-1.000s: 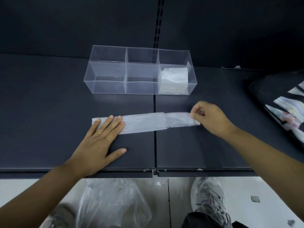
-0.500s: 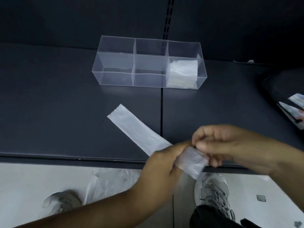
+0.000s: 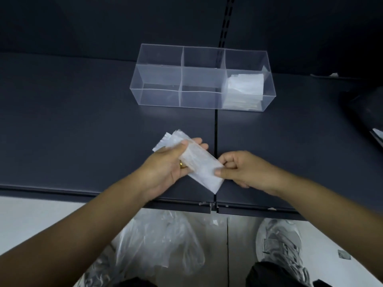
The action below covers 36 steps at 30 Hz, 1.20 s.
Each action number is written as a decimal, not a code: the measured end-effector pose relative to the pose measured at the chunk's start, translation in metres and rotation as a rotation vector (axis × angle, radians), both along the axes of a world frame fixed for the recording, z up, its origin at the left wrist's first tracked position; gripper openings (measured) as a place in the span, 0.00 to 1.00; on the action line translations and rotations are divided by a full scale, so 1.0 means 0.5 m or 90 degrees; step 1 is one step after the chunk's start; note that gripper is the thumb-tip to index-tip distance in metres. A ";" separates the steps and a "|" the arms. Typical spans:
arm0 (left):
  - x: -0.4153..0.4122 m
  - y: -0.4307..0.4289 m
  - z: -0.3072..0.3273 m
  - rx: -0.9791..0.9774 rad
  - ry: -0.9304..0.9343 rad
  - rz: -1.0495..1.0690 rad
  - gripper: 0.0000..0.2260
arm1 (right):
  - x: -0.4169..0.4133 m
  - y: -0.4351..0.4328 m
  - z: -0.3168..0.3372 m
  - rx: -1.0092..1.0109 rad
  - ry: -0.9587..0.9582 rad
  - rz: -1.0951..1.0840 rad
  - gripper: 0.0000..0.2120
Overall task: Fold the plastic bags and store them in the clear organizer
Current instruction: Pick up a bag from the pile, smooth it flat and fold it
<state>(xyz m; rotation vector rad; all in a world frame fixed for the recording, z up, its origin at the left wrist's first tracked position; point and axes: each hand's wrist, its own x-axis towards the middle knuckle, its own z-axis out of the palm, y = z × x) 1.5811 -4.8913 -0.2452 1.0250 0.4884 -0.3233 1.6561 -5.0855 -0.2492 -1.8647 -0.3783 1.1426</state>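
Note:
A folded strip of translucent white plastic bag [image 3: 200,164] is held just above the dark shelf, near its front edge. My left hand [image 3: 165,170] grips its far half, thumb on top and fingers underneath, and loose bag ends stick out beyond my fingers. My right hand [image 3: 242,168] pinches the near right corner of the strip. The clear organizer [image 3: 159,79] stands further back on the shelf, split into several compartments. Its right front compartment holds a stack of folded bags [image 3: 243,90]; the other compartments look empty.
The dark shelf [image 3: 83,131] has a seam running front to back under my hands. A dark bag with a striped patch [image 3: 371,112] lies at the right edge. On the floor below, a crumpled clear plastic bag [image 3: 161,243] sits beside my grey shoes [image 3: 279,243].
The long strip lay flat under both hands a second ago. I lifted it, folded it shorter and now hold it in both hands above the shelf.

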 end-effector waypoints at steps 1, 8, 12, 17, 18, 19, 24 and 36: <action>0.004 0.013 -0.012 0.003 0.029 0.019 0.15 | -0.003 0.003 -0.005 -0.024 -0.004 -0.032 0.03; 0.022 0.061 -0.053 0.153 0.102 0.114 0.08 | -0.006 0.014 -0.016 -0.043 0.015 -0.161 0.01; 0.026 0.070 -0.062 0.256 0.048 0.184 0.06 | -0.002 0.018 -0.019 -0.039 0.016 -0.194 0.01; 0.030 0.088 -0.063 0.480 -0.072 0.259 0.05 | 0.001 0.020 -0.017 -0.040 0.040 -0.209 0.02; 0.023 0.088 -0.060 0.613 -0.122 0.256 0.07 | 0.001 0.020 -0.016 -0.046 0.044 -0.208 0.02; 0.012 0.081 -0.054 0.755 -0.196 0.224 0.08 | 0.002 0.020 -0.015 -0.051 0.048 -0.209 0.03; -0.072 -0.030 -0.062 0.918 -0.460 -0.239 0.27 | 0.005 0.023 -0.008 -0.065 0.076 -0.221 0.03; -0.076 -0.030 -0.075 0.955 -0.452 -0.114 0.12 | 0.006 0.008 0.055 0.007 0.110 -0.213 0.09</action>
